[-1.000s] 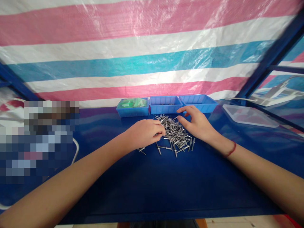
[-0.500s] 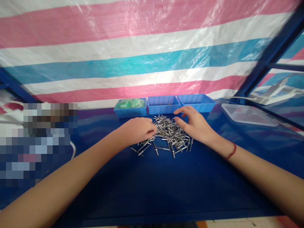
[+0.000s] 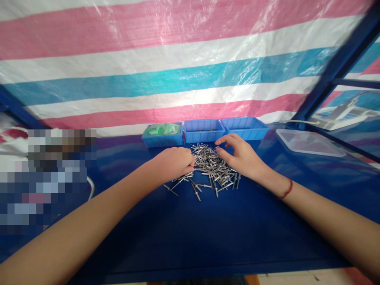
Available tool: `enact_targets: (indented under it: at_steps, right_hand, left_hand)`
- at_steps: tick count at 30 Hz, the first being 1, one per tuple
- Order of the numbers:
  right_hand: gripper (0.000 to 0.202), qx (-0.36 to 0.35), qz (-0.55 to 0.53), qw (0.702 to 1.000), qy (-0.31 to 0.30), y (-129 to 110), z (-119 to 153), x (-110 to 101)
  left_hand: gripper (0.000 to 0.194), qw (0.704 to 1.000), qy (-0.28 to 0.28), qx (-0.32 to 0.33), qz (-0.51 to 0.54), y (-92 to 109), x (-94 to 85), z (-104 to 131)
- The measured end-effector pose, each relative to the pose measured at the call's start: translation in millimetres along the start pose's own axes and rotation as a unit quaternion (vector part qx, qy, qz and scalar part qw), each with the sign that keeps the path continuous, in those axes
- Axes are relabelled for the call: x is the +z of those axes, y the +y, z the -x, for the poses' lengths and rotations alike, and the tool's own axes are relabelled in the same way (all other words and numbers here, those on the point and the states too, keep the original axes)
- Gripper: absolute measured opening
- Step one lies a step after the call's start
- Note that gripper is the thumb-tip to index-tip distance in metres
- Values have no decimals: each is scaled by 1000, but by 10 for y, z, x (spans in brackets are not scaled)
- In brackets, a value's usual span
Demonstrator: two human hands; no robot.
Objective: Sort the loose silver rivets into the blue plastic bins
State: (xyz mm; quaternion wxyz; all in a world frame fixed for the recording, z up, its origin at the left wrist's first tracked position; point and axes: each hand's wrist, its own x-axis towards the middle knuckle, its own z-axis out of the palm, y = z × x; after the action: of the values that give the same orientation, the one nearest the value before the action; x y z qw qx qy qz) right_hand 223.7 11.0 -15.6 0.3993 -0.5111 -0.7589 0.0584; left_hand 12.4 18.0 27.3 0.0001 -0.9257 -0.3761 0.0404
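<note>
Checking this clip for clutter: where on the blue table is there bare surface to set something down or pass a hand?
Free: the wide strip of table between the forearms, nearer than the rivet pile; also between the pile and the clear lid. Crowded: around the pile, flanked by the left hand and right hand, with three blue bins close behind.

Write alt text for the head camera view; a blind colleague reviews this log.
Two bare hands, left hand and right hand, rest on a pile of metal rivets on a blue table. Behind stand three blue bins before a striped tarp.
</note>
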Motion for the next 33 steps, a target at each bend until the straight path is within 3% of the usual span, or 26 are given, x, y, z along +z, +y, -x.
enact_targets:
  at_steps: [4, 9, 15, 21, 27, 33]
  right_hand:
    - [18, 5, -2, 1000, -6, 1, 9, 24]
    - [19, 16, 4, 1000, -10, 4, 14, 34]
    - [17, 3, -6, 1000, 2, -110, 23, -9]
    - [19, -23, -44, 992, -113, -431, 74, 16]
    - [39, 139, -145, 960, -193, -767, -1, 113]
    - [33, 185, -321, 922, -114, -890, -36, 220]
  left_hand:
    - [15, 999, -4, -20, 38, -8, 12, -14]
    - [16, 998, -30, 8, 63, -49, -15, -22]
    - [24, 995, 28, 25, 92, -117, -102, 113]
    - [24, 984, 93, -29, 150, -199, -52, 321]
    - [22, 955, 187, -81, 217, -119, 38, 455]
    - [19, 929, 275, -76, 237, 43, 108, 481]
